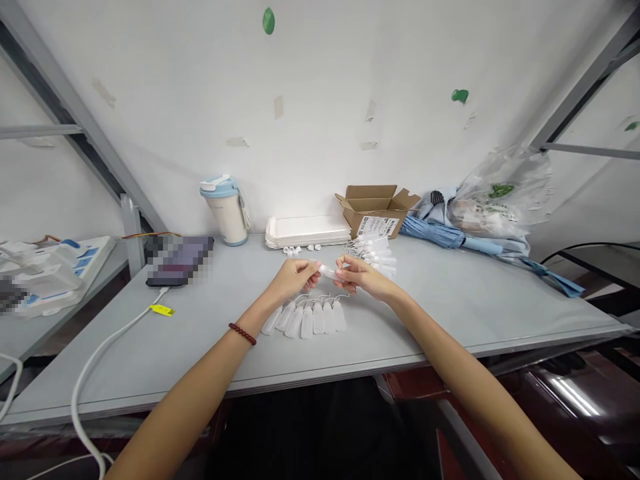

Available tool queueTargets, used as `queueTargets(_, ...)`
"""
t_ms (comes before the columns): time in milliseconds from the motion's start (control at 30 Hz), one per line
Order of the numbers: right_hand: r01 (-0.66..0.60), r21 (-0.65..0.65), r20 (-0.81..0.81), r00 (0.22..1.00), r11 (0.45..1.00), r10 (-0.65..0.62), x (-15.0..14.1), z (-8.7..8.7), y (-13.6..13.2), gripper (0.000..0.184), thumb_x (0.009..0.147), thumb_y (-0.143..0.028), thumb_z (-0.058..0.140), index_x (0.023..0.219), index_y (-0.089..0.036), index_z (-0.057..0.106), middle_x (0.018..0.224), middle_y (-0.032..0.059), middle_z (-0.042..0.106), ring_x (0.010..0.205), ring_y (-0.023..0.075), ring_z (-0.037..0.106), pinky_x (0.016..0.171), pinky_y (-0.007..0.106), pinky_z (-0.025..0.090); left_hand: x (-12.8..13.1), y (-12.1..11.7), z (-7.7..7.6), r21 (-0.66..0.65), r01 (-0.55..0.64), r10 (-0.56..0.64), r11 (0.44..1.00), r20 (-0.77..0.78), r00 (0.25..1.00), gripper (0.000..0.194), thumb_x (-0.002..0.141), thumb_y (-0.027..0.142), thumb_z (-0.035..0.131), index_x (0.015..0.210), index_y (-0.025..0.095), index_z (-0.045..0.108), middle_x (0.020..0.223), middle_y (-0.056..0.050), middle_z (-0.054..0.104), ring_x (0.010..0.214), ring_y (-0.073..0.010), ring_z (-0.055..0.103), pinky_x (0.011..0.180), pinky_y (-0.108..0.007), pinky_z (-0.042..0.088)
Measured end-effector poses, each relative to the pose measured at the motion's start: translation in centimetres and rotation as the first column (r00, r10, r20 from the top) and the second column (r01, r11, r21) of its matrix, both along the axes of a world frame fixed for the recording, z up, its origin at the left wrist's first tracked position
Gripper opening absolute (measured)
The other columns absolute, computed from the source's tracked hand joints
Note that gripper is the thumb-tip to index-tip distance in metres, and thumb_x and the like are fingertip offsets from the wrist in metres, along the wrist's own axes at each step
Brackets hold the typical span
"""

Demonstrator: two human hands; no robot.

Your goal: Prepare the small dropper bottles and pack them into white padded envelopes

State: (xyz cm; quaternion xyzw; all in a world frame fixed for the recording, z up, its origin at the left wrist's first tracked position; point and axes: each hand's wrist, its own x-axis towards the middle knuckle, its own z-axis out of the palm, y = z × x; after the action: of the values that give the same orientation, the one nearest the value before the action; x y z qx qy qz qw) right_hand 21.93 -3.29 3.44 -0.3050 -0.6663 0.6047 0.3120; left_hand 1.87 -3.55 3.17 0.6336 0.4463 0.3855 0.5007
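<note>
Both my hands meet above the middle of the grey table (450, 300). My left hand (295, 277) and my right hand (357, 273) pinch the two ends of one small clear plastic bottle (327, 271) between them. Just below the hands lies a row of several small white bottles (307, 319), side by side with their thin loops pointing away from me. A loose pile of more clear bottles (376, 253) lies behind my right hand. A dark red bead bracelet (243, 333) sits on my left wrist.
A few small white caps (295, 251) lie before a stack of white trays (307, 231). An open cardboard box (376, 210), a blue-lidded cup (226, 210), a phone (180, 261) with white cable (95, 363), a folded blue umbrella (450, 235) and a plastic bag (503, 193) line the back.
</note>
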Motion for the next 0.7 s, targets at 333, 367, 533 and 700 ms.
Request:
queueTargets(333,0.001,-0.007,0.021,1.000,1.000,-0.001,0.1,-0.2,-0.1,0.026,0.081,-0.040,0.057,0.081,-0.022,0.039,0.061,-0.0052,0.055,0.043,0.0060,0.036,0.045,0.022,0.025,-0.1,-0.6,1.1,0.060,0.066,-0.067,0.996,0.012,0.998,0.027,0.070,0.041,0.065,0.076,0.014,0.066,0.085,-0.004,0.064,0.065,-0.0120,0.056,0.059,-0.025,0.048)
queueTargets(367,0.000,-0.007,0.023,1.000,1.000,0.000,0.0,-0.2,-0.1,0.026,0.081,-0.040,0.057,0.081,-0.022,0.039,0.060,-0.0052,0.055,0.043,0.0060,0.036,0.045,0.022,0.025,0.0,-0.6,1.1,0.058,0.060,-0.061,0.997,0.015,0.998,0.026,0.070,0.039,0.065,0.076,0.014,0.066,0.087,-0.004,0.064,0.065,-0.0115,0.056,0.060,-0.024,0.048)
queueTargets(533,0.014,0.007,0.017,1.000,1.000,-0.014,-0.1,0.0,-0.1,0.026,0.082,-0.040,0.056,0.080,-0.022,0.037,0.062,-0.0053,0.054,0.044,0.0057,0.035,0.045,0.022,0.025,0.0,-0.4,0.7,0.012,0.032,-0.033,0.999,0.011,0.999,0.033,0.074,0.046,0.060,0.076,0.013,0.064,0.078,-0.004,0.063,0.063,-0.0122,0.056,0.057,-0.025,0.048)
queueTargets(700,0.019,0.015,0.018,1.000,1.000,-0.019,0.0,0.2,-0.2,0.027,0.082,-0.041,0.056,0.080,-0.022,0.036,0.062,-0.0054,0.054,0.044,0.0057,0.034,0.045,0.022,0.025,0.0,0.0,-0.2,-0.040,0.049,-0.049,0.998,-0.001,0.999,0.044,0.076,0.053,0.055,0.071,0.011,0.063,0.066,-0.004,0.061,0.055,-0.0120,0.055,0.051,-0.025,0.046)
